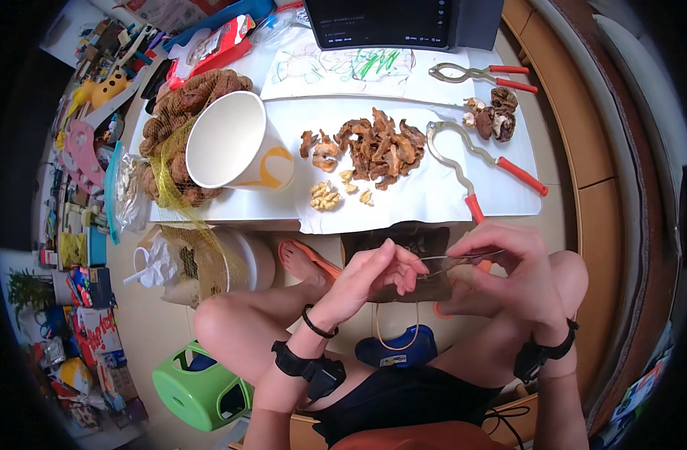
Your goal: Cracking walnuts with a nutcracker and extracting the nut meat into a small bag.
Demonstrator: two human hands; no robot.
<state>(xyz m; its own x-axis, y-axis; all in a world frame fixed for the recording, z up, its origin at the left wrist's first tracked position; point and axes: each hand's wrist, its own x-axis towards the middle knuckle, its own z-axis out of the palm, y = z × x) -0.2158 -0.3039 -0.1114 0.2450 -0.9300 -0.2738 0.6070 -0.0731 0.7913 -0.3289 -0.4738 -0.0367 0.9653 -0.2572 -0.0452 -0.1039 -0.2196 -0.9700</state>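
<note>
My right hand (504, 262) pinches slim metal tweezers (463, 257), their two thin prongs pointing left. My left hand (377, 274) faces them with its fingers curled in at the tips; anything between them is too small or hidden to make out. Both hands are above my lap, just in front of the table edge. Beyond them on white paper lie pale peeled walnut pieces (324, 196) and a heap of brown, wrinkled walnut pieces (381, 148). A red-handled nutcracker (471, 161) rests open to the right of the heap.
A big paper cup (231, 142) stands beside a yellow mesh bag of walnuts (182, 161). A second nutcracker (482, 73) and cracked walnuts (493, 116) sit at the right, a dark screen (381, 22) at the back. Below are a bin (249, 262) and a green stool (197, 386).
</note>
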